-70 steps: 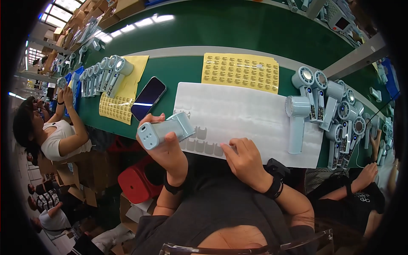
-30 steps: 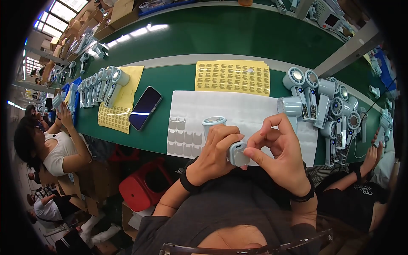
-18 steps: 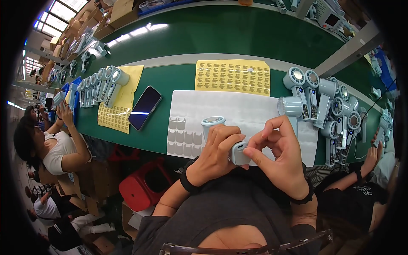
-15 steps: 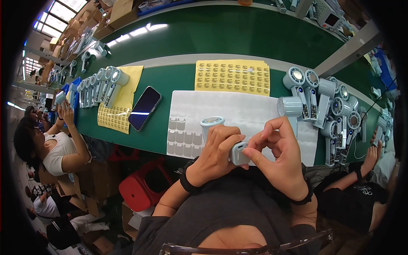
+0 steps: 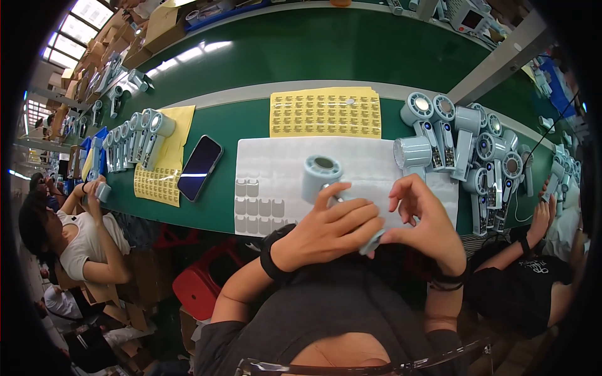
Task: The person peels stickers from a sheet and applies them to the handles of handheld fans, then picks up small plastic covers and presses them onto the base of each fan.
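Note:
My left hand (image 5: 335,232) is wrapped round the handle of a pale blue handheld fan (image 5: 321,178). The fan's round head points up and away from me, its centre now dark. Most of the handle is hidden under my fingers, and only its lower end shows beyond them. Beside that end is my right hand (image 5: 429,225), thumb and curled fingers apart with nothing between them. Its thumb tip is at or close to the handle end; contact is hard to make out. Beneath the hands lies a white backing sheet (image 5: 288,163) with several grey rounded stickers (image 5: 258,207) at its left.
Behind the sheet lies a yellow label sheet (image 5: 326,113). A phone (image 5: 200,168) and another yellow label sheet (image 5: 157,185) are at left, near a row of fans (image 5: 150,128). More fans (image 5: 489,147) crowd the right. Co-workers (image 5: 81,241) sit on both sides.
The fan has turned in my left hand, its head now more in view and its handle end lower. My right hand has moved slightly back from the handle, fingers more apart.

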{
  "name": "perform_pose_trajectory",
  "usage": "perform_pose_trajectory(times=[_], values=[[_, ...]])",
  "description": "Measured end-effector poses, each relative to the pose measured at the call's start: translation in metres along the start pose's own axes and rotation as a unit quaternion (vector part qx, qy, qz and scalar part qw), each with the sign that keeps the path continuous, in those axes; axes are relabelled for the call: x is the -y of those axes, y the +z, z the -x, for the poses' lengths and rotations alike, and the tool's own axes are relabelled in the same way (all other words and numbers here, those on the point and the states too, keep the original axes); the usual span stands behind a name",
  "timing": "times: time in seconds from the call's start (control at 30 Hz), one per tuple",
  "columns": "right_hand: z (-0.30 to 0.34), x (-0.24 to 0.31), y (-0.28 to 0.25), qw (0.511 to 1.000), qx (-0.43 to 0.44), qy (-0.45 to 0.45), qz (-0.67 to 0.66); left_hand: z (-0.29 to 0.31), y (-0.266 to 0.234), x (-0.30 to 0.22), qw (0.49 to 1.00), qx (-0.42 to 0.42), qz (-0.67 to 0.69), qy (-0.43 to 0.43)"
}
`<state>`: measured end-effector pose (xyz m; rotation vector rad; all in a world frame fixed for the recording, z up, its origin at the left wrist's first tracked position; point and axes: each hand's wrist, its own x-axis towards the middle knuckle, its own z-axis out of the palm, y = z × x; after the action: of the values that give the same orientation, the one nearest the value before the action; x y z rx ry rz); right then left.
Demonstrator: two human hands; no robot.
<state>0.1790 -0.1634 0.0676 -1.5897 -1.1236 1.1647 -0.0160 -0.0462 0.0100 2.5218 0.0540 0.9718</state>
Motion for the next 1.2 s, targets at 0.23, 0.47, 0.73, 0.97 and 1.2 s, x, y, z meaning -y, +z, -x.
perform_pose_trajectory(times=[0.23,0.47,0.73,0.97,1.2], values=[[0.006,-0.023,-0.026,0.979,-0.185,0.018,-0.085,-0.009,0.045,0.01,0.95,0.247,-0.166,0.089],[-0.014,-0.022,0.056,0.963,-0.223,-0.12,0.087,0.014,0.008,-0.01,0.972,0.211,-0.043,-0.097],[-0.036,-0.05,0.137,0.927,-0.059,-0.264,0.258,0.092,-0.128,0.061,0.879,-0.044,-0.321,-0.35],[-0.036,-0.051,0.159,0.928,-0.039,-0.255,0.271,0.186,-0.211,0.19,0.702,-0.165,-0.525,-0.452],[-0.039,-0.051,0.163,0.933,-0.081,-0.238,0.258,0.186,-0.244,0.216,0.651,-0.13,-0.451,-0.597]])
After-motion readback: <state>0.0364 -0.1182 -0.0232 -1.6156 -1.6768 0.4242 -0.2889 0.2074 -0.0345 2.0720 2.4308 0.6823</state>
